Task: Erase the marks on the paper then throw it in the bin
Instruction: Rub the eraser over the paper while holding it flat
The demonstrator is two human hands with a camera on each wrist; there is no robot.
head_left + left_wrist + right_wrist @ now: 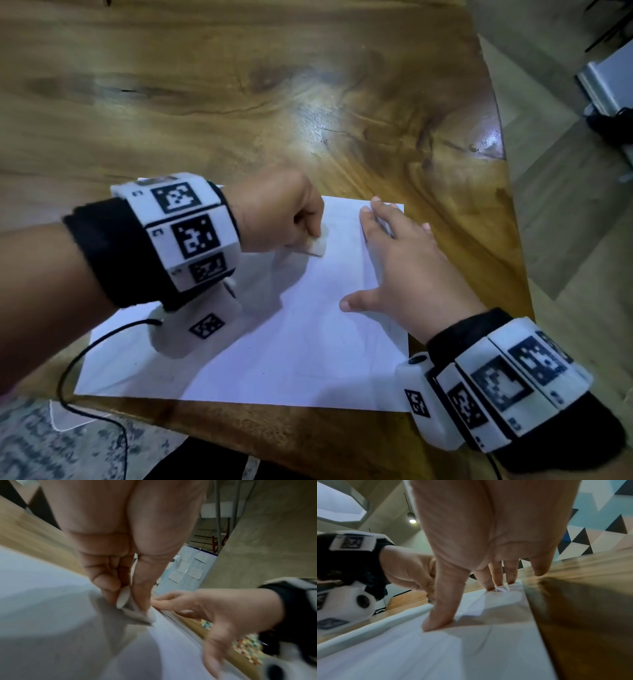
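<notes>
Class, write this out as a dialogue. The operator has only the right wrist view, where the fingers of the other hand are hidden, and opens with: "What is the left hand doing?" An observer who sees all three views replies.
Observer: The left hand has a white eraser in a pinch grip.
Operator: Is the eraser on the sheet?
Observer: Yes. The left wrist view shows its lower edge touching the paper.
Operator: Where does the sheet lie?
Observer: In the head view it lies flat near the front edge of the wooden table, by a corner.
</notes>
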